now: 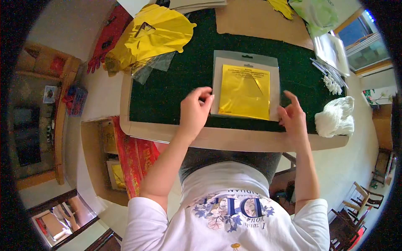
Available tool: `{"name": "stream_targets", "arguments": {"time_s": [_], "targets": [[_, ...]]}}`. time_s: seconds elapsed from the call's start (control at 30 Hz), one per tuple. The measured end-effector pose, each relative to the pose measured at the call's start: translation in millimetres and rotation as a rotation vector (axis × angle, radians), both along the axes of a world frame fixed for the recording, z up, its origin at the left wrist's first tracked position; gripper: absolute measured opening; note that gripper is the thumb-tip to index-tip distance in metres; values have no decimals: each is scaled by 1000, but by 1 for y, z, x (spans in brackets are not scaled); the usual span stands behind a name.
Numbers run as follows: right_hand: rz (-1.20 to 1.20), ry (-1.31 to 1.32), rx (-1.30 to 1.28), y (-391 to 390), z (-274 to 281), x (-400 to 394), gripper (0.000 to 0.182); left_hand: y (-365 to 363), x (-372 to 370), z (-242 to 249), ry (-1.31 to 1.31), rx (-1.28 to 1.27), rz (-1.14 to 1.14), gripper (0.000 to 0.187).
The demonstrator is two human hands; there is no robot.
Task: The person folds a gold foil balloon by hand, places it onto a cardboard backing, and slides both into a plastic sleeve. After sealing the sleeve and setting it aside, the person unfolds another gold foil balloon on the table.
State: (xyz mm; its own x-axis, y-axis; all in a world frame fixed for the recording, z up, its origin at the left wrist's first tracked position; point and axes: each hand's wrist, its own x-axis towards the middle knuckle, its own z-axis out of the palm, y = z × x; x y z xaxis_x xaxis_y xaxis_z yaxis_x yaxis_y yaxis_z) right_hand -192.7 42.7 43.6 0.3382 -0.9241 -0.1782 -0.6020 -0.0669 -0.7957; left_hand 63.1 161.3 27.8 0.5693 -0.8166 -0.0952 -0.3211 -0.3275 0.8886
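A clear plastic bag [274, 62] with a hang hole and a pale backing lies on the green mat. Inside it is a folded yellow foil balloon [245, 94] with small dark print along its top. My left hand [196, 109] is closed at the bag's left edge, thumb and fingertips pinched together there. On the opposite side my right hand [294, 113] is open, index finger stretched out and thumb right at the bag's right edge.
Unfolded yellow foil balloons [161, 35] lie at the table's back left. White string [335, 117], thin straws [324, 71] and a green plastic bag [316, 16] are along the right. A cardboard box [94, 154] with red plastic stands below left.
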Motion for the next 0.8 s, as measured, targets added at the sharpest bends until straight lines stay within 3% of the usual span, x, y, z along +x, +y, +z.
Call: {"name": "stream_targets", "arguments": {"time_s": [0.07, 0.13, 0.27, 0.6, 0.8], "targets": [[111, 108, -295, 0, 1, 1, 63, 8, -13, 8, -646, -216, 20, 22], [317, 128, -568, 6, 0, 2, 73, 24, -37, 6, -604, -260, -239, 25], [409, 252, -578, 15, -1, 18, 70, 33, -78, -7, -658, -264, -593, 35], [456, 213, -704, 19, -8, 27, 31, 31, -84, -21, -730, -224, -612, 42], [493, 218, -706, 14, -10, 37, 22, 30, -85, -20, -754, -195, -605, 44]]}}
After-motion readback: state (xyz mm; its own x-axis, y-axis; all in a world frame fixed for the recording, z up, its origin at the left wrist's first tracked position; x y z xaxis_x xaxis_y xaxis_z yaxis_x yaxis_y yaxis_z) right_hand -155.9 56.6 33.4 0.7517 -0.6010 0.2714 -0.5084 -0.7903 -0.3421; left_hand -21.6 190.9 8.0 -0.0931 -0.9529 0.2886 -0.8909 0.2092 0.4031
